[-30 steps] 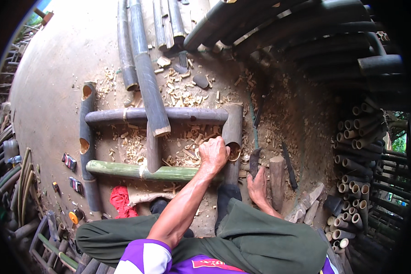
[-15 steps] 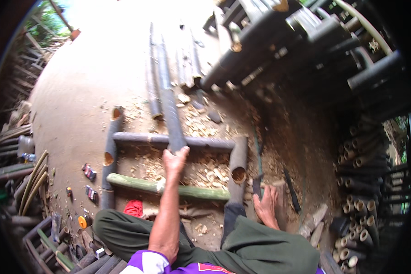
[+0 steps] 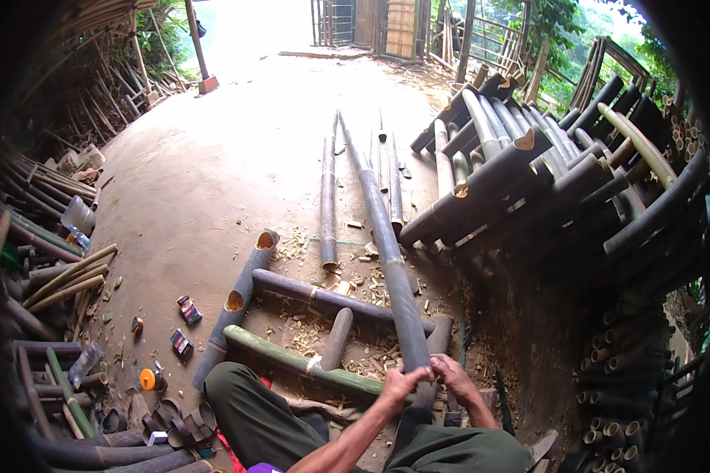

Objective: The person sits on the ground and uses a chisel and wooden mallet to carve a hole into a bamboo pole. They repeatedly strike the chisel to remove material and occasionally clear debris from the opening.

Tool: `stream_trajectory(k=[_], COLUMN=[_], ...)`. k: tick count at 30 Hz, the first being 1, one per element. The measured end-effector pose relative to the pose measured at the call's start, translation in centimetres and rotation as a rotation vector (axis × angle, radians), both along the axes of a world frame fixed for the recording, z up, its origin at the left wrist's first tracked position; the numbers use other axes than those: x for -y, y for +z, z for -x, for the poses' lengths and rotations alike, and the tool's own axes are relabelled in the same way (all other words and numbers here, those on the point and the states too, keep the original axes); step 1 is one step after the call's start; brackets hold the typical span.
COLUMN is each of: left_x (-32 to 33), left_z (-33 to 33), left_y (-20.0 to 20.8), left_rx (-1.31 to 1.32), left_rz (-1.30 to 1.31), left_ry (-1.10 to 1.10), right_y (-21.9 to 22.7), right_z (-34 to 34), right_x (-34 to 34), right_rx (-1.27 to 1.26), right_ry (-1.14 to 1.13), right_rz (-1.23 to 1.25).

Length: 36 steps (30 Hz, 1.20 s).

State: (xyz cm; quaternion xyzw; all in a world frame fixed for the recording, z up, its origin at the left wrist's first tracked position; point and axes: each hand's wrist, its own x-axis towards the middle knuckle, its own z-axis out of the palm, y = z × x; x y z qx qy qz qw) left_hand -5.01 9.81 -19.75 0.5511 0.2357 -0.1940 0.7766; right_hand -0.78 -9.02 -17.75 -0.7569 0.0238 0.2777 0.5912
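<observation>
A long dark bamboo pole (image 3: 386, 252) slants from the far floor toward my lap, its near end by my knees. My left hand (image 3: 402, 384) is closed round this near end. Against the pole's right side, my right hand (image 3: 454, 378) has its fingers curled onto it; the fingertips are partly hidden. Under the pole lies a bamboo frame: a notched left rail (image 3: 237, 301), a dark crossbar (image 3: 331, 305), a green crossbar (image 3: 292, 360) and a right post (image 3: 440, 333). A short bamboo piece (image 3: 338, 339) leans between the crossbars.
More bamboo poles (image 3: 328, 205) lie ahead, among wood chips (image 3: 363, 276). Stacked bamboo frames (image 3: 489, 173) stand at the right, with cut tubes (image 3: 611, 441) below. Small packs (image 3: 188, 310) and an orange tape measure (image 3: 148, 380) sit at the left, near piled bamboo (image 3: 63, 276).
The pole's near end has come right and closer, with my left hand on it. My right hand has left the floor for the pole. The view has tilted up; the short piece now shows.
</observation>
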Motion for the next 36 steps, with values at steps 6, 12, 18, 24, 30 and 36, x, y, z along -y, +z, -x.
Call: stream_trajectory(k=[6,12,18,24,30,36], left_x=[1.1,-2.0,2.5,3.6,2.8,3.1], left_z=[5.6,0.6,-0.5,2.4,2.3,-4.2], left_y=[-1.4,-3.7,-3.2,-3.8,2.9,14.9], left_rx=[0.112,-0.135,-0.135,-0.111,0.109,0.624], left_rz=[-0.123,0.305,0.716,0.75,0.722,0.396], left_ry=[-0.727,-0.207,-0.028,-0.101,-0.182,-0.367], right_y=[5.6,6.0,10.1,9.1,7.2,4.0], right_z=[4.6,18.9,32.7,24.9,15.5,9.2], right_x=[3.9,15.4,17.5,15.0,10.2,5.7], right_rx=[-0.115,-0.216,-0.038,-0.009,0.155,0.284], right_ry=[0.19,0.082,0.028,0.005,-0.013,-0.008], right_rz=[0.153,0.335,0.583,0.58,0.455,0.268])
